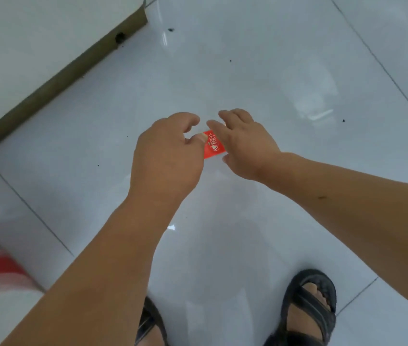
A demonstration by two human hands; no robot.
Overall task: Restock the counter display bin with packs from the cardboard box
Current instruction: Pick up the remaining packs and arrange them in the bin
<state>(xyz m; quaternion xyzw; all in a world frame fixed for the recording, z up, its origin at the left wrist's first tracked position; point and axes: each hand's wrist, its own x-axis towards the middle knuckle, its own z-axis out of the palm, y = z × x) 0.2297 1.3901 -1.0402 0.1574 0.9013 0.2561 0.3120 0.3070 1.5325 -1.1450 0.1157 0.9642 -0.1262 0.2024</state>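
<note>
Red pack (214, 146) sits between the hands, floor (247, 58) beneath: left hand (168, 151) curled, thumb on its near corner, right hand (245, 146) spread open alongside. Firm grip? Can't tell, so pinch both faces before lifting.

- Glossy white floor tiles (247, 58), split by thin grey grout lines (382, 68).
- Pale patch of reflected light (319, 116) at right.
- White unit (35, 28) on brown plinth (55, 81), running diagonally at upper left.
- Few small dark specks (171, 29) scattered across tiles.
</note>
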